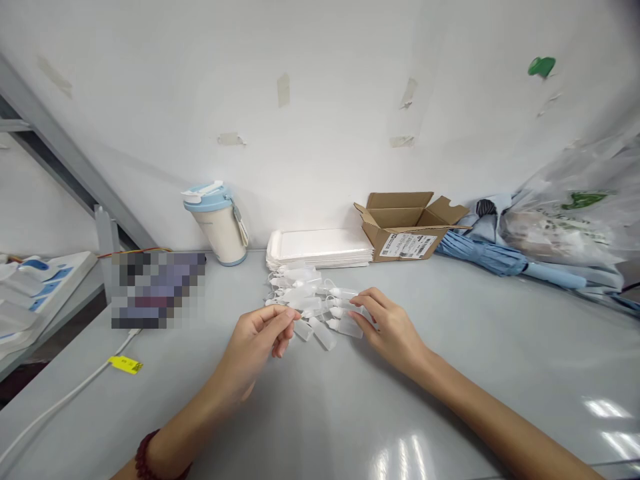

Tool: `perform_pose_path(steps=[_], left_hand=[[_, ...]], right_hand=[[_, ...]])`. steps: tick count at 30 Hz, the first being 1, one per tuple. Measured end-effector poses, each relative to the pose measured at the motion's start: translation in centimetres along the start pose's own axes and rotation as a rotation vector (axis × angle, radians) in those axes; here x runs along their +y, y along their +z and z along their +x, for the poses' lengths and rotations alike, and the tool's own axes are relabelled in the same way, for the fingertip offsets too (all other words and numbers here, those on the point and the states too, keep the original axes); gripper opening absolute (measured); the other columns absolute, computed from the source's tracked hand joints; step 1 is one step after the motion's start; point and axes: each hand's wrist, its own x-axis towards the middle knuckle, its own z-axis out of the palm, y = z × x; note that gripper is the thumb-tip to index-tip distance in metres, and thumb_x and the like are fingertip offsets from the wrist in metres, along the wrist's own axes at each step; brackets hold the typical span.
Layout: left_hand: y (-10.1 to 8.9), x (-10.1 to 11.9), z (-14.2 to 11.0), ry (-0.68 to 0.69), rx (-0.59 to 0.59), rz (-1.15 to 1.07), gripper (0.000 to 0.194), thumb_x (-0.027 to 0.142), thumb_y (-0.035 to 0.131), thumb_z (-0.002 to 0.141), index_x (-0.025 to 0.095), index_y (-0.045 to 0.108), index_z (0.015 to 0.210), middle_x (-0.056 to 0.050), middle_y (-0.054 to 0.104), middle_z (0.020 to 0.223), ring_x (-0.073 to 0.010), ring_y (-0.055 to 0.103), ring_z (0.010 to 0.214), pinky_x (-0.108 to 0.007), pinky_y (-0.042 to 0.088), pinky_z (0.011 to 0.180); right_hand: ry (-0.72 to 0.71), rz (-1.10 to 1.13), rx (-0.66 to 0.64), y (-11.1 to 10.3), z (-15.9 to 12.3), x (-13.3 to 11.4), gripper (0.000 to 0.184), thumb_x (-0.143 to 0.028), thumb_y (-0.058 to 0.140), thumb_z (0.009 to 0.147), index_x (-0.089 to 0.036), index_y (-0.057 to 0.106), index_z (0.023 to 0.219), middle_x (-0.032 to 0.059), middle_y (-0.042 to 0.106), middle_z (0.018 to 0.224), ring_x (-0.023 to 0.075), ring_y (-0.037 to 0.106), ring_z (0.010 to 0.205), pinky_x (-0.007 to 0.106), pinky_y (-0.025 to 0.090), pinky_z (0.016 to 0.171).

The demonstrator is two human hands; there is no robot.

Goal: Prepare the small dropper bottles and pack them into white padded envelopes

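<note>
A heap of small translucent plastic dropper bottles (324, 333) with white caps lies on the grey table in front of me. My left hand (263, 337) is at the heap's front left, thumb and index finger pinched together; what they hold, if anything, I cannot make out. At the right side of the heap, my right hand (393, 330) has its thumb and fingertips around the end of a dropper bottle (345, 309). Another dropper bottle (349, 327) lies just below, by the right thumb.
Behind the heap lie stacked white padded envelopes (320, 245) and an open cardboard box (400, 230). A tumbler (220, 227) stands at back left. A blurred-out object (155, 290) and white cable (65, 407) lie left; a folded blue umbrella (485, 253) and plastic bag (565, 213) right.
</note>
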Motion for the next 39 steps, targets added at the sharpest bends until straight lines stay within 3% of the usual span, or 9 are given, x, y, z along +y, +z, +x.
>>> perform_pose_path(steps=[27,32,39], left_hand=[[0.1,0.2,0.3,0.006,0.025,-0.006,0.026,0.039,0.055,0.080,0.015,0.064,0.075,0.004,0.046,0.055,-0.0071,0.037,0.047,-0.023,0.029,0.051],[-0.1,0.3,0.3,0.020,0.031,-0.031,0.025,0.038,0.056,0.079,0.015,0.063,0.072,0.004,0.045,0.055,-0.0071,0.037,0.046,-0.022,0.028,0.049],[-0.6,-0.1,1.0,0.036,0.070,-0.088,0.023,0.036,0.058,0.077,0.014,0.062,0.070,0.003,0.047,0.059,-0.0062,0.036,0.046,-0.022,0.028,0.047]], right_hand=[[0.011,0.024,0.062,0.2,0.5,0.9,0.017,-0.018,0.043,0.089,-0.018,0.060,0.088,0.0059,0.061,0.086,0.0120,0.053,0.059,0.024,0.043,0.053],[0.018,-0.085,0.108,-0.1,3.1,2.4,0.019,-0.018,0.042,0.089,-0.018,0.061,0.086,0.0061,0.062,0.085,0.0137,0.057,0.065,0.025,0.045,0.059],[0.055,-0.291,0.019,-0.2,9.3,4.1,0.021,-0.019,0.045,0.088,-0.020,0.066,0.088,0.0064,0.063,0.091,0.0163,0.058,0.070,0.025,0.038,0.055]])
